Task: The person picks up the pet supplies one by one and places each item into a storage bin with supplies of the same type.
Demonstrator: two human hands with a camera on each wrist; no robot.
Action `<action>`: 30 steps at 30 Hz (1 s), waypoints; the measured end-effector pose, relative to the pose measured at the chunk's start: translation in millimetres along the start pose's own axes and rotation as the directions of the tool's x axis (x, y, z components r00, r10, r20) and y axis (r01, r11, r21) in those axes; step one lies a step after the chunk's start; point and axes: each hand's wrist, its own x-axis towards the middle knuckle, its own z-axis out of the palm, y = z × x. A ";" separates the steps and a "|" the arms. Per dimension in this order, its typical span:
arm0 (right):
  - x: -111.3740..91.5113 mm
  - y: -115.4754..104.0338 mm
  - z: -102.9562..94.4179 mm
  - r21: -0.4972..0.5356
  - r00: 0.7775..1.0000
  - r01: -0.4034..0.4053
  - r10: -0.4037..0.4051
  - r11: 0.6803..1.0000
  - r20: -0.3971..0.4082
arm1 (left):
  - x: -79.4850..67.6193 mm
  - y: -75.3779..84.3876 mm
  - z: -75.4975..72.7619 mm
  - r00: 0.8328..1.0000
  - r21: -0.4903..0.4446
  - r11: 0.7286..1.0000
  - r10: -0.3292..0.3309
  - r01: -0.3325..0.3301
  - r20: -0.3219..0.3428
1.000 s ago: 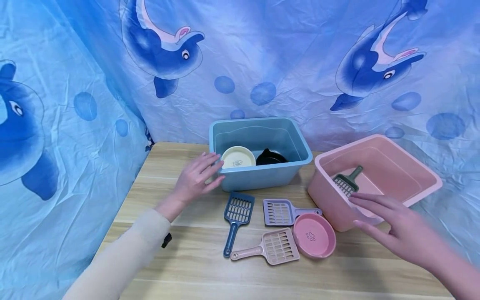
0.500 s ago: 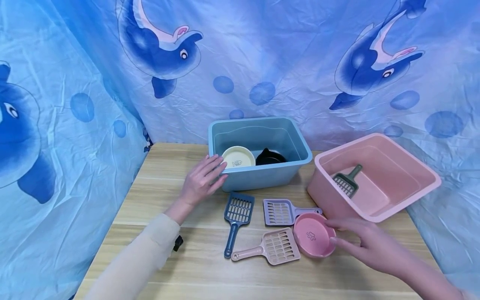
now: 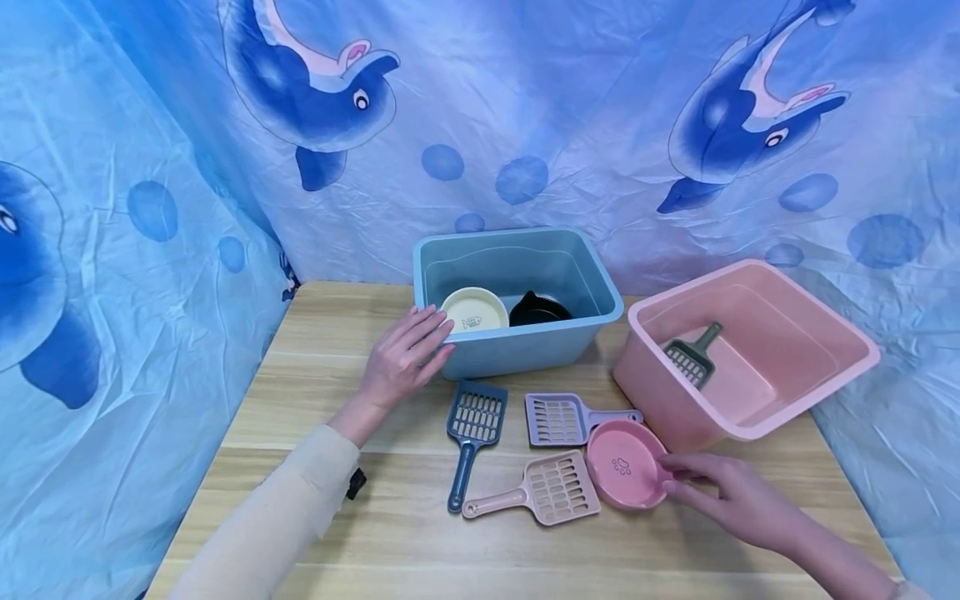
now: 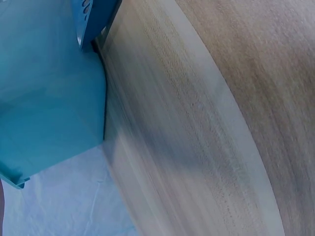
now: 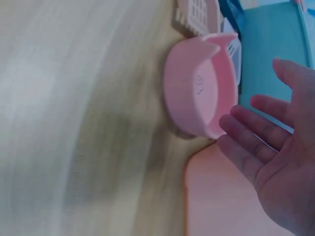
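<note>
Pink paw-print bowl [image 3: 621,454] on table [image 3: 420,550]; right hand [image 3: 738,500] at its edge, fingers spread. Left hand [image 3: 401,358] at blue bin [image 3: 525,348], fingers straight. Ear-shaped peaks [image 5: 211,48]: right wrist view only. Green slotted scoop [image 3: 692,360] inside pink bin [image 3: 658,400]: head view only.

Four scoops [image 3: 467,450], three bowls [image 3: 630,485], two tubs [image 3: 517,354]
Also one left hand [image 3: 405,360], one right hand [image 3: 727,498], one table [image 3: 420,546] and three printed dolphins [image 3: 330,117].

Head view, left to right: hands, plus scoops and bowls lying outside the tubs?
Left hand → dark blue scoop → purple scoop → pink bowl → right hand. Left out: the beige scoop, whose span overlaps both the dark blue and purple ones.
</note>
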 end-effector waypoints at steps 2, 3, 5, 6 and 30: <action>-3.0 5.2 2.9 0.053 1.000 -0.010 0.010 0.999 0.004 | 0.8 0.2 -0.6 1.000 0.000 1.000 0.000 0.000 0.002; -4.7 7.4 4.2 0.071 1.000 -0.020 0.019 0.997 0.005 | 1.2 0.3 -1.1 1.000 0.000 1.000 -0.001 0.001 0.004; -9.0 11.7 6.4 0.086 0.998 -0.057 0.056 0.995 0.006 | 1.2 -0.5 -0.4 1.000 0.004 1.000 0.001 -0.001 0.001; -11.3 13.6 7.3 0.097 0.996 -0.087 0.087 0.991 0.007 | 1.4 -0.8 -0.2 1.000 0.005 1.000 0.001 -0.001 0.001; -25.2 55.7 31.3 0.808 0.882 -0.452 0.325 0.378 0.341 | -0.3 0.0 3.5 1.000 0.003 1.000 -0.024 0.024 -0.005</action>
